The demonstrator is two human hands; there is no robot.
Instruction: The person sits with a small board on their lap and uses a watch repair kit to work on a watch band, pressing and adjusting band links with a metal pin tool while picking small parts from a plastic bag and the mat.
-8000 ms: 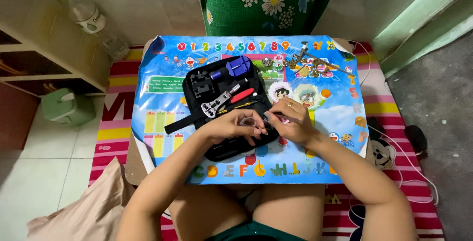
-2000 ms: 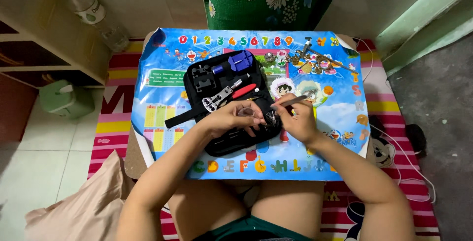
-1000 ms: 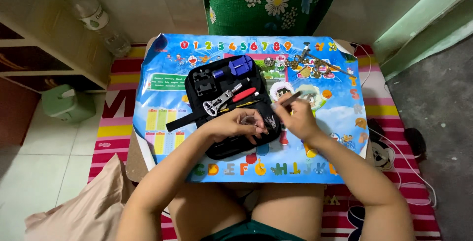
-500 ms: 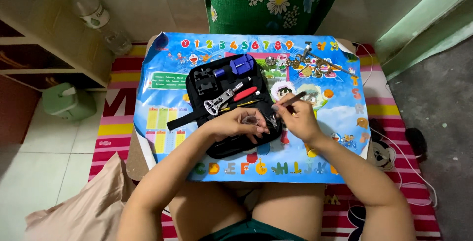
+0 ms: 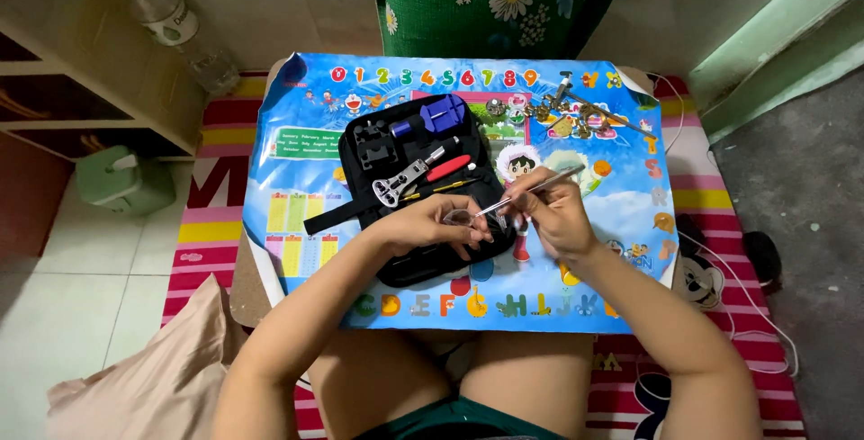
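Low before us stands a small table [image 5: 270,264] under a bright blue children's poster [image 5: 297,170], coloured numerals at twelve o'clock, letters at six. On the black tool case [image 5: 378,166] our left hand [image 5: 427,228] pinches a small metal piece [image 5: 459,217]; our right hand [image 5: 558,215], at three o'clock, grips thin tweezers [image 5: 531,190] touching it.

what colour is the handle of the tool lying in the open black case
Red, on the tool in the black case; the head view shows it.
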